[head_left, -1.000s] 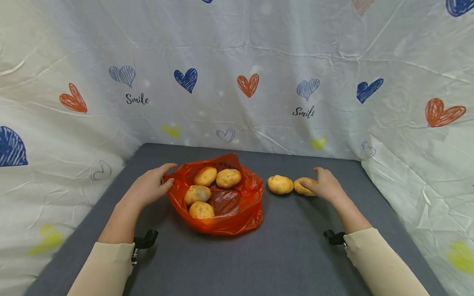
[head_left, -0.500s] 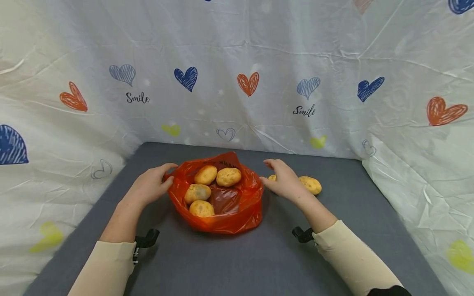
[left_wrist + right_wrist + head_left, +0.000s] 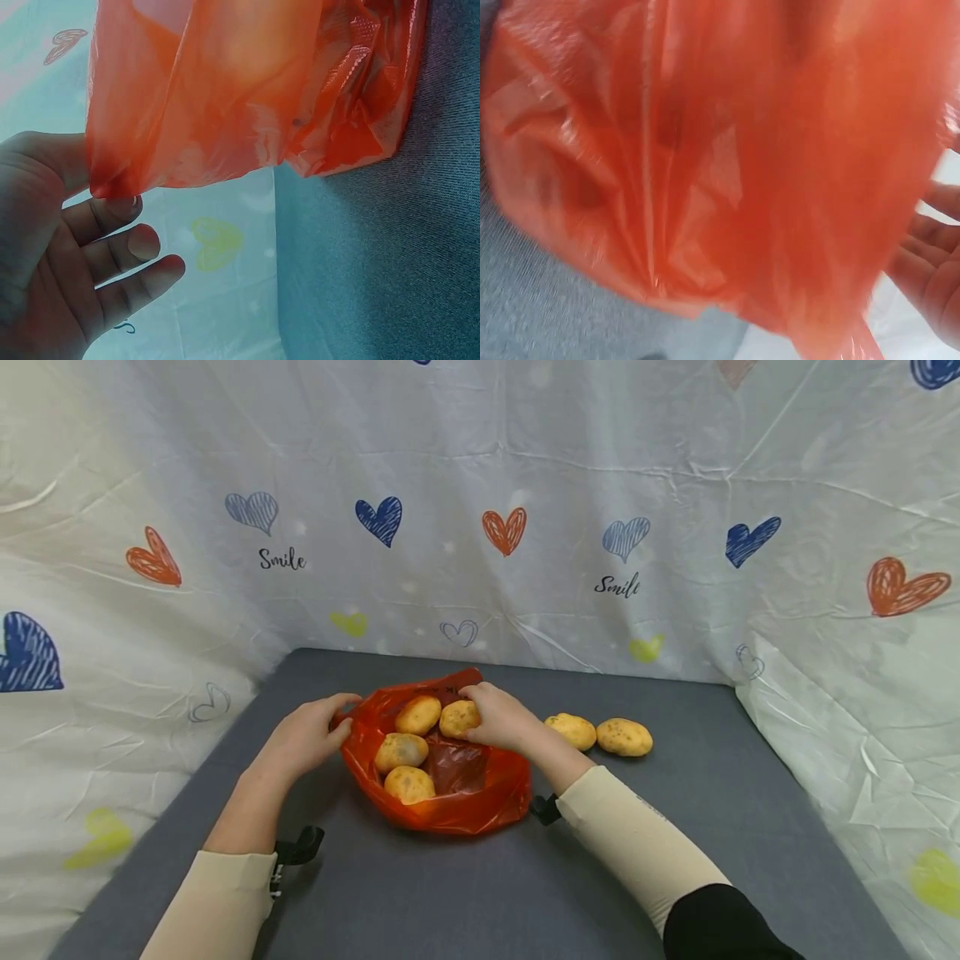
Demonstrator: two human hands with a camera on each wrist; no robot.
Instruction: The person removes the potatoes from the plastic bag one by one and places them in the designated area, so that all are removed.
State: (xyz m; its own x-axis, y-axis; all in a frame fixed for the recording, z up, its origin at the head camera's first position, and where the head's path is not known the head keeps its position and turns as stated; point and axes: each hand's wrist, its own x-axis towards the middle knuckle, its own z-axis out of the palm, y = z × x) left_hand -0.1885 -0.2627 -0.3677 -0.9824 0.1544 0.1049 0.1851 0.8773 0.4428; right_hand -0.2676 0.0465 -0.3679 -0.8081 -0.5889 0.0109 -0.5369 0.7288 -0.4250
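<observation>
A red plastic bag (image 3: 465, 818) stands with its mouth wide, and several potatoes lie inside, one of them a potato (image 3: 408, 785) near the front. My left hand (image 3: 303, 739) pinches the bag's left rim between thumb and fingers. In the left wrist view, the other fingers of the left hand (image 3: 67, 247) extend below the held plastic. Reaching over the right rim, my right hand (image 3: 504, 718) has thumb and fingers spread at the back right potato (image 3: 457, 718). The bag's wall (image 3: 705, 180) fills most of the right wrist view and partly hides the right hand (image 3: 930, 262).
Right of the bag, two potatoes lie side by side on the grey tabletop (image 3: 450, 893): a nearer one (image 3: 573, 731) partly behind my right wrist and a farther one (image 3: 624, 737). A white curtain (image 3: 480, 585) with printed hearts surrounds the table.
My right hand has moved left, away from the potatoes on the table and into the bag's mouth. The left hand stays on the rim, and the potatoes in the bag look unmoved.
</observation>
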